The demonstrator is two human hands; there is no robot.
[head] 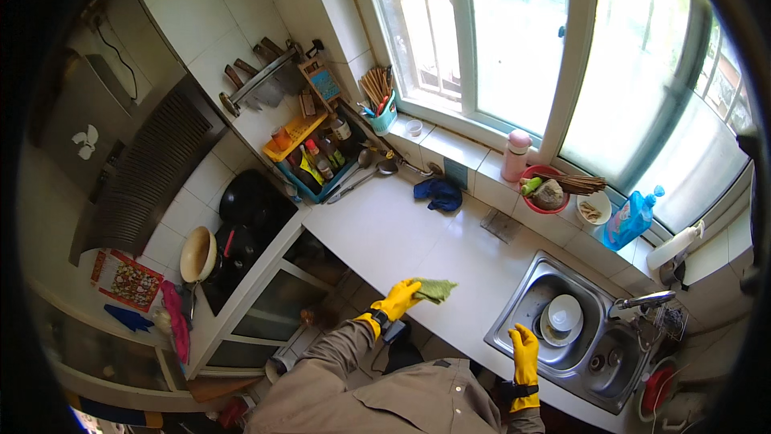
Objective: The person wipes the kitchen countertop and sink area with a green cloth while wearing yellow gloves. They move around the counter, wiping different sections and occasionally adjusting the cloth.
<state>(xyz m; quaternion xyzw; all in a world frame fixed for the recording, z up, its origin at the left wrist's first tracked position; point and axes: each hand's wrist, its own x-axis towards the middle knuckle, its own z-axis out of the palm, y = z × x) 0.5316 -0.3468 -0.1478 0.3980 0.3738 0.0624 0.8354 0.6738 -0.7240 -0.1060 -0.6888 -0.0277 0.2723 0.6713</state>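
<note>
My left hand [399,301], in a yellow rubber glove, grips a folded green cloth [436,290] over the front edge of the white countertop [415,235]. My right hand [525,354], gloved the same way, is raised by the near rim of the stainless steel double sink [517,296]. Nothing shows in it, and its fingers are loosely bent and partly apart. In the larger basin sit a white bowl [565,312] and a white plate [557,337] under it. The smaller basin has a drain [596,363].
A faucet [644,299] reaches over the sink. Along the windowsill stand a pink bottle [516,157], a red bowl [551,204] and a blue detergent bottle [629,220]. A dark blue cloth [438,194] lies by the wall. Ladles [367,176] and a condiment basket [316,178] occupy the corner beside the stove [238,247].
</note>
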